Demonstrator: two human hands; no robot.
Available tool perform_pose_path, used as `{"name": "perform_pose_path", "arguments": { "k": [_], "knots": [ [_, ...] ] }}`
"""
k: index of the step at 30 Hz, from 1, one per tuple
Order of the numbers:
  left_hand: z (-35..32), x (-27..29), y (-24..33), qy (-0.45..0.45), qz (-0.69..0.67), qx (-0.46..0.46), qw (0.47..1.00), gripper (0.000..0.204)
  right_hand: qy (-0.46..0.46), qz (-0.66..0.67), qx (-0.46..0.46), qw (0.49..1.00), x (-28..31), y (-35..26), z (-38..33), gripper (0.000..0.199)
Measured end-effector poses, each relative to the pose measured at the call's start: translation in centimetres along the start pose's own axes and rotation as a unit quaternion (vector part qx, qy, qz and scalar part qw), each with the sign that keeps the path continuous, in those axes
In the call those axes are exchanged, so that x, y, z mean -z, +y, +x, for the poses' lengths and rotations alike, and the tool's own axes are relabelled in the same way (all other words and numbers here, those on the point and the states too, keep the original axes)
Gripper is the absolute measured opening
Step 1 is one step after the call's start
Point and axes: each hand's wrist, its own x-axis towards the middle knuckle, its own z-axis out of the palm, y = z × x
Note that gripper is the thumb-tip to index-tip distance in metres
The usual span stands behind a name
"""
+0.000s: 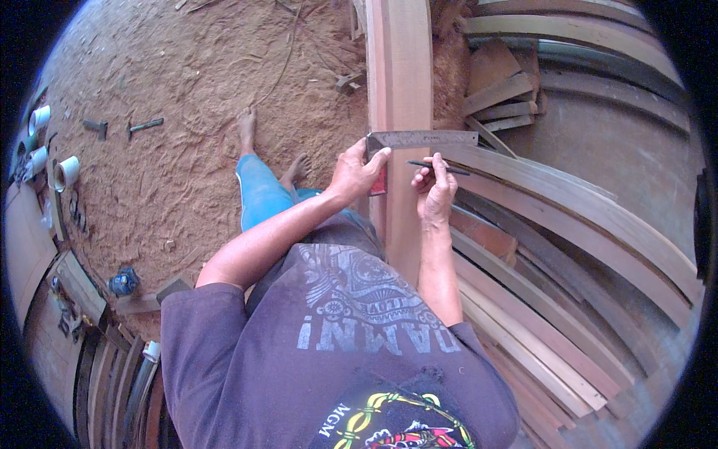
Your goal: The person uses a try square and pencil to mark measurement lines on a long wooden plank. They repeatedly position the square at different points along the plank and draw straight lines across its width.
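Note:
A long pale wooden beam [407,90] runs away from me. Across its top lies the metal blade of a try square [437,139]; a red part of its stock shows along the beam's left edge. My left hand [357,172] is closed on the square's corner, thumb on top, fingers partly hidden over the left side. Just below the blade, my right hand [436,193] pinches a dark, thin pencil [419,163]. The pencil lies roughly level over the beam's right half. Whether its tip touches the wood I cannot tell.
Stacked planks [568,194] fan out on the right, with short offcuts [501,97] farther back. Sawdust covers the ground [179,67] at left, where a hammer [146,126] lies. White cups [66,172], a blue tool [123,281] and more boards [105,374] line the left side.

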Motion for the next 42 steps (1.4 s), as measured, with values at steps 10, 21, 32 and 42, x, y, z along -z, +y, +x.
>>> {"name": "perform_pose_path", "arguments": {
  "k": [10,21,32,42],
  "knots": [
    [-0.4,0.2,0.9,0.002,0.037,0.003,0.999,0.035,-0.081,-0.074,0.123,0.986,-5.0,-3.7,2.2,0.025],
    [-0.6,0.2,1.5,0.003,0.033,0.012,0.999,0.037,-0.086,-0.093,0.141,0.982,-5.1,-3.7,2.5,0.026],
    [-0.6,0.2,1.8,0.010,0.059,0.027,0.998,0.038,-0.073,-0.119,0.126,0.982,-4.7,-3.9,2.3,0.025],
    [-0.3,0.1,0.9,0.016,0.053,-0.015,0.998,0.035,-0.143,-0.260,0.059,0.953,-6.3,-3.9,4.0,0.021]
  ]
}}
